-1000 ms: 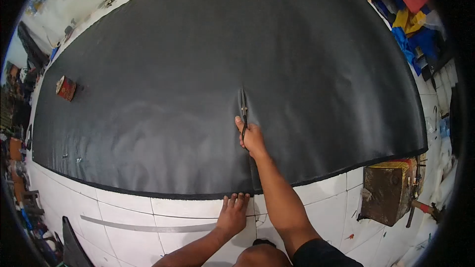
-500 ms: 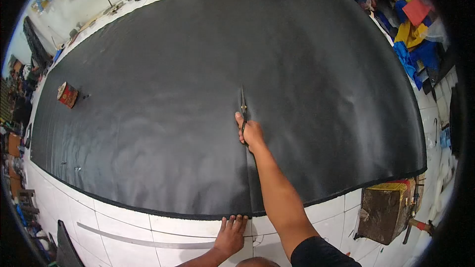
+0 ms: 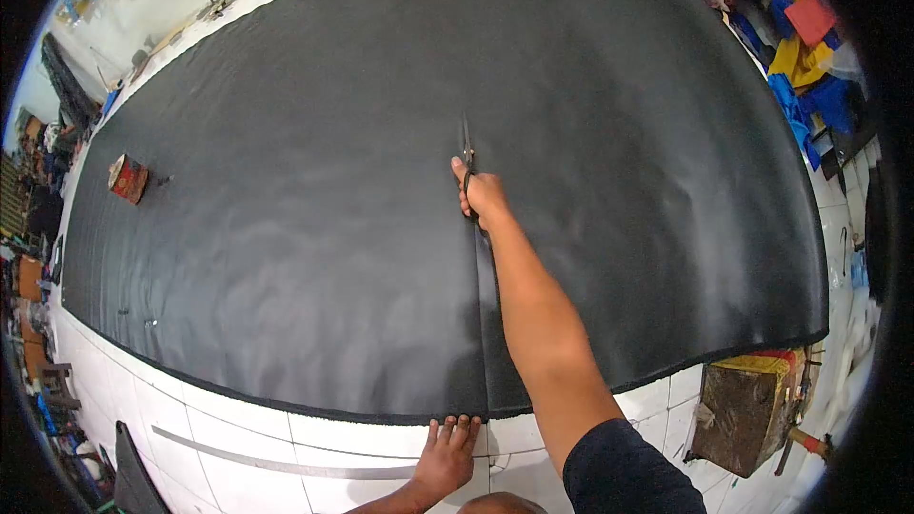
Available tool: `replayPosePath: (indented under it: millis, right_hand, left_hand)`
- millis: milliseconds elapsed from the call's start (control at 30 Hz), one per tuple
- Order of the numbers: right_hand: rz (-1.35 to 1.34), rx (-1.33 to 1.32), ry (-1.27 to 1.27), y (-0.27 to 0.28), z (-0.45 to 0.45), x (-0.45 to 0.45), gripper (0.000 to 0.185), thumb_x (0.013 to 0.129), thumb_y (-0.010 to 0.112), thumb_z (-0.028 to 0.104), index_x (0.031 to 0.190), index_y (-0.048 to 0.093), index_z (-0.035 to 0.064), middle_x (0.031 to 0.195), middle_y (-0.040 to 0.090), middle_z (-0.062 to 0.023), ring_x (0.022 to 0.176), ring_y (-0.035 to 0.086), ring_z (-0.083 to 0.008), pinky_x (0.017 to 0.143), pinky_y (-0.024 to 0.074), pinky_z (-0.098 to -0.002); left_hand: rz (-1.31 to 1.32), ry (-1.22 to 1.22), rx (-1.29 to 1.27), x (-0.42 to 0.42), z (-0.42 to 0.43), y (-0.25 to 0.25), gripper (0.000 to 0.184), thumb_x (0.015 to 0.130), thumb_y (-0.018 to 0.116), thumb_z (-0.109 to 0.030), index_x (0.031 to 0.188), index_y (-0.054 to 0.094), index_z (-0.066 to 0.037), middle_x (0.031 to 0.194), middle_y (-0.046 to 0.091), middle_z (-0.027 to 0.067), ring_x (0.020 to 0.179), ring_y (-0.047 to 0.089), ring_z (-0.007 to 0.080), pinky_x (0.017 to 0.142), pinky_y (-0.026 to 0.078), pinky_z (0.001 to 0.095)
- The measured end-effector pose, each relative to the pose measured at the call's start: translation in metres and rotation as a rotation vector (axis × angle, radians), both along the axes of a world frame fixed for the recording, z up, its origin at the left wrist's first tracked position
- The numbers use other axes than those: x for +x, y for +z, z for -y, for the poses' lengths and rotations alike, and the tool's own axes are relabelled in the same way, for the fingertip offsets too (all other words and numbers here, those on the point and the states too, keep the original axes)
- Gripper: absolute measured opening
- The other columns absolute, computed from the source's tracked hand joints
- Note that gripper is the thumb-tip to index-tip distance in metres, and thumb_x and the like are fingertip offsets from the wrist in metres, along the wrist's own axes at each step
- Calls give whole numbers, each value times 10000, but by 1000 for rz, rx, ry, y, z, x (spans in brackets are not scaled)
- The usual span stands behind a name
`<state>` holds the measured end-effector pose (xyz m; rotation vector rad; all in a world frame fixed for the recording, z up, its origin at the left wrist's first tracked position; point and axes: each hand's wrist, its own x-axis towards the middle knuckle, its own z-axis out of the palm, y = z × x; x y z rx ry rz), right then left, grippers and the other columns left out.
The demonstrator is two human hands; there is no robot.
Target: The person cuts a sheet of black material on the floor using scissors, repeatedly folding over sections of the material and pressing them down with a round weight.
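Note:
A large black sheet (image 3: 333, 181) covers most of the floor. Near its middle, my right hand (image 3: 483, 196) is closed round the handles of a pair of scissors (image 3: 466, 145), whose blades point away from me. A straight cut line runs through the sheet from the near edge up to the scissors. My left hand (image 3: 447, 454) lies flat with fingers spread, its fingertips on the sheet's near edge beside the cut. On the left part of the sheet stands a red can (image 3: 128, 179).
A long metal strip (image 3: 276, 464) lies on the white tiles (image 3: 238, 419) at the near left. A stained box (image 3: 743, 409) and a hammer (image 3: 809, 441) are at the near right. Colourful cloths (image 3: 800, 62) are piled at the far right; bottles and small items line the far left wall.
My right hand and the scissors have moved away from me, and the cut in the sheet is longer. My left hand stays at the near edge. The camera view has shifted a little.

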<state>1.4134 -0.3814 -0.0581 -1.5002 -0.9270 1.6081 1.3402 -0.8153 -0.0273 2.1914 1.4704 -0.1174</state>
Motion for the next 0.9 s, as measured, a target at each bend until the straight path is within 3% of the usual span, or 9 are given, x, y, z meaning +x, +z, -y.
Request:
replayPosePath:
  millis: [67, 133, 200, 233, 267, 300, 367, 533, 900]
  right_hand:
    - [10, -14, 17, -3, -10, -1, 488, 873, 694, 500, 699, 547, 68, 571, 512, -25, 450, 476, -133, 425, 393, -299]
    - [48, -4, 54, -5, -13, 3, 478, 875, 694, 497, 706, 552, 73, 573, 512, -25, 460, 481, -130, 433, 395, -297]
    - [62, -5, 55, -8, -13, 3, 479, 877, 689, 499, 706, 552, 73, 574, 511, -25, 465, 480, -128, 436, 395, -297]
    - [73, 2, 58, -7, -14, 2, 480, 880, 684, 501, 707, 551, 74, 576, 509, -26, 469, 480, -127, 439, 395, -296]
    - [77, 7, 61, -7, -15, 3, 480, 880, 684, 501, 707, 551, 74, 576, 509, -26, 469, 480, -127, 439, 395, -296]
    - [69, -14, 60, -6, -14, 2, 483, 882, 679, 505, 707, 550, 74, 579, 508, -25, 470, 475, -125, 437, 390, -294]
    - [76, -20, 60, -4, -15, 3, 486, 885, 673, 509, 707, 548, 75, 582, 507, -25, 470, 470, -122, 435, 385, -292]
    - [22, -63, 69, -3, -13, 5, 487, 885, 667, 524, 710, 542, 87, 584, 493, -6, 472, 462, -114, 444, 381, -287]
    - [6, -199, 27, 8, -15, 5, 485, 886, 667, 528, 790, 547, 67, 564, 487, -4, 473, 464, -112, 449, 370, -276]
  left_hand:
    - [-9, -10, 62, -2, -7, 7, 623, 859, 562, -204, 1425, 409, 5, 1329, 500, 213, 1213, 511, 402, 1018, 400, 576]
    - [160, 199, -283, 0, -41, 26, 516, 847, 598, -252, 1309, 540, -28, 1166, 611, 180, 1071, 597, 382, 910, 495, 509]
    - [151, 414, -86, -7, -107, 26, 429, 821, 645, -271, 1193, 616, -59, 1009, 661, 146, 936, 633, 376, 804, 536, 476]
    - [219, 473, 54, -13, -159, 35, 433, 831, 649, -260, 1203, 591, -44, 1086, 625, 181, 988, 607, 392, 849, 514, 477]
    - [331, 558, 289, -18, -203, 18, 517, 851, 651, -269, 1291, 534, -25, 1273, 544, 230, 1189, 522, 418, 999, 433, 501]
    - [171, 551, 487, -23, -242, -3, 616, 888, 620, -331, 1391, 452, -18, 1455, 389, 260, 1377, 339, 430, 1133, 266, 542]
    - [80, 601, 509, -27, -293, -21, 711, 902, 580, -430, 1461, 384, -37, 1531, 292, 258, 1446, 216, 427, 1170, 151, 572]
    - [-31, 562, 429, -27, -300, -46, 782, 878, 588, -491, 1466, 368, -25, 1545, 264, 260, 1445, 206, 440, 1171, 141, 571]
    - [-37, 586, 231, -28, -314, -28, 996, 762, 665, -593, 1500, 295, -37, 1560, 227, 254, 1459, 183, 421, 1171, 106, 586]
